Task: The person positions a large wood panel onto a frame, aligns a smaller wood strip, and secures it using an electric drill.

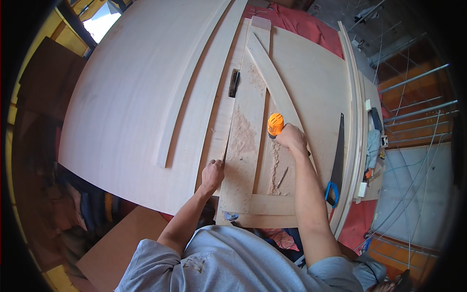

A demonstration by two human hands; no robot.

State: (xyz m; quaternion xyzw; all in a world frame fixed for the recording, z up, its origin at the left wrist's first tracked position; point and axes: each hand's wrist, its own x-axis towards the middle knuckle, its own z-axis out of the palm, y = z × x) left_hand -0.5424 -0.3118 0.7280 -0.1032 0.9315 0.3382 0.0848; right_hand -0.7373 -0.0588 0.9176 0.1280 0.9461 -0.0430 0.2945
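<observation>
My right hand (292, 138) is wrapped round an orange power drill (275, 124), held over the pale wooden frame right of centre. Its bit is hidden from view. My left hand (213, 175) is closed at the near end of a long pale board (243, 171) strewn with wood shavings. A thin dark strip runs away from its fingers along the board's edge; whether this is a held tool or a gap, I cannot tell. A curved wooden piece (273, 75) crosses the frame beyond the drill. Below the drill lies a slim pen-like rod (282, 177) beside a line of shavings (274, 168).
A handsaw (337, 160) with a blue handle lies right of my right forearm. A dark oblong thing (234, 83) sits beyond my left hand. Long wooden strips (186, 97) rest on the large pale panel (121, 97) at left. Stacked boards (356, 112) line the right side.
</observation>
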